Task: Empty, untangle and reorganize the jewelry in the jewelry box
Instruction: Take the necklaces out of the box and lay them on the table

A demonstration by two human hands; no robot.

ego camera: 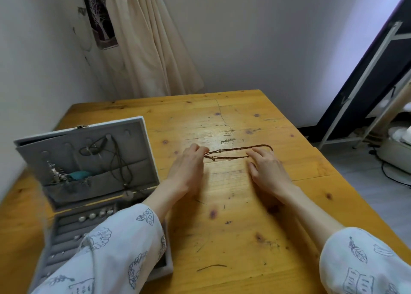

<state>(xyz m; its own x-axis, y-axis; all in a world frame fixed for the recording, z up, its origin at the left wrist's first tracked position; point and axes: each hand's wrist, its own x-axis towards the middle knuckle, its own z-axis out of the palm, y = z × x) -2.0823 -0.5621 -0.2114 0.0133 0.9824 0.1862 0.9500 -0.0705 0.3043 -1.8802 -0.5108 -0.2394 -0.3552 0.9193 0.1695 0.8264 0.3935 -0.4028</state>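
Note:
A brown beaded necklace (233,152) lies stretched out as a long loop on the wooden table (233,216). My left hand (188,165) pinches its left end with curled fingers. Straight fingers of my right hand (268,169) touch the strand near its right end. The grey jewelry box (89,182) stands open at the left, its lid upright. Dark cords (117,160), a silver piece (56,175) and a teal item (80,175) hang in the lid pocket. Pearl studs (93,216) sit in the base, which my left sleeve partly hides.
A cream curtain (144,49) hangs behind the table's far edge. A dark panel and white metal frame (367,82) lean at the right, with cables on the floor. A short dark thread (211,267) lies near the front of the table.

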